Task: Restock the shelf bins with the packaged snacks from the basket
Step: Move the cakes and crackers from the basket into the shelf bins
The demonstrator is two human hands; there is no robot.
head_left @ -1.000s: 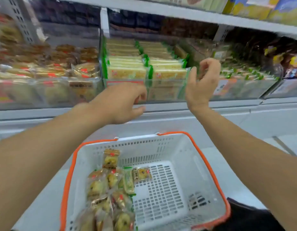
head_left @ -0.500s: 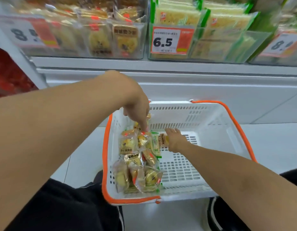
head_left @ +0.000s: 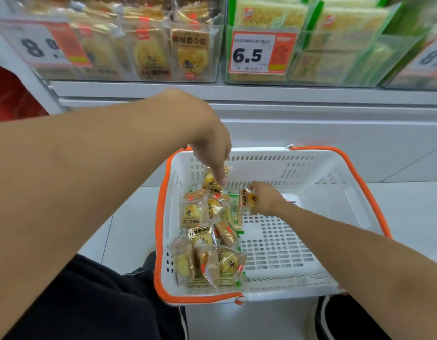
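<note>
Both hands in white slotted basket (head_left: 310, 173): left hand (head_left: 212, 146) pinches clear-wrapped yellow pastry (head_left: 211, 181), right hand (head_left: 265, 201) grips another pack (head_left: 247, 200).

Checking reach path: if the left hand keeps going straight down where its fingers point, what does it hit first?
Likely the egg-yolk pastry packet right under the left hand; its fingertips look on it already, though depth is unclear.

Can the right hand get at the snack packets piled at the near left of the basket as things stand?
Probably not freely: the right hand already grips a packet. The near pile lies uncovered in the open basket, nothing above it.
</note>
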